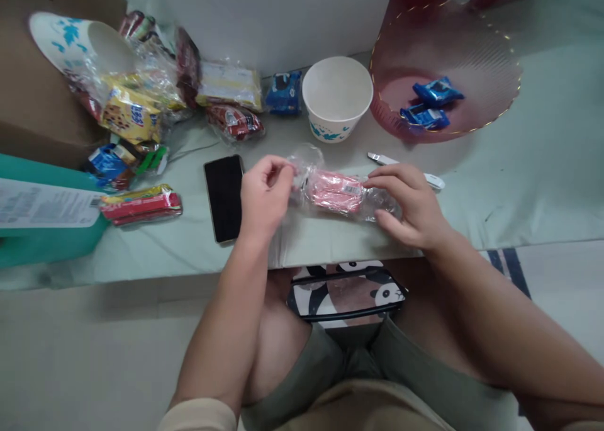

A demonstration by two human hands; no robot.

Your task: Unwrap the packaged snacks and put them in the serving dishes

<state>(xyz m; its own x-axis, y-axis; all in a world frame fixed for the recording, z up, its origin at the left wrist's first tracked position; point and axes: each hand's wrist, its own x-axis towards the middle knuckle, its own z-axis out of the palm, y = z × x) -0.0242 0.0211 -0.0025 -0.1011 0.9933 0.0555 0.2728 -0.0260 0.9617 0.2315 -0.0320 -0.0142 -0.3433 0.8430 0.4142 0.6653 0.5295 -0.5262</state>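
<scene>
Pale green cloth covers the tabletop [552,173], with a white box [274,16] at the back and a cardboard box [28,104] at the far left. Near the front edge lies a pink packet [336,192] in clear wrap [309,160], between the two hands. The left hand [264,192] pinches the wrap's left end between thumb and forefinger. The right hand [415,207] is spread at the other end, thumb and fingers apart around the wrap; whether the fingertips touch it, I cannot tell.

Just beyond the right hand, partly hidden by it, lies a white knife [435,181]. Behind the packet stands an upright paper cup [337,91], with a blue packet [283,93] just beside it on the left. On the right, a pink, gold-rimmed bowl [491,53] holds two blue sweets [436,91]. Left of the left hand lies a dark phone [224,198], and farther left are some red and yellow sticks [146,204] near a teal box [51,248]. Wrapped snacks [132,113] are heaped behind, with a tilted cup [68,38] among them. Below the tabletop's edge sits a panda bag [349,296].
</scene>
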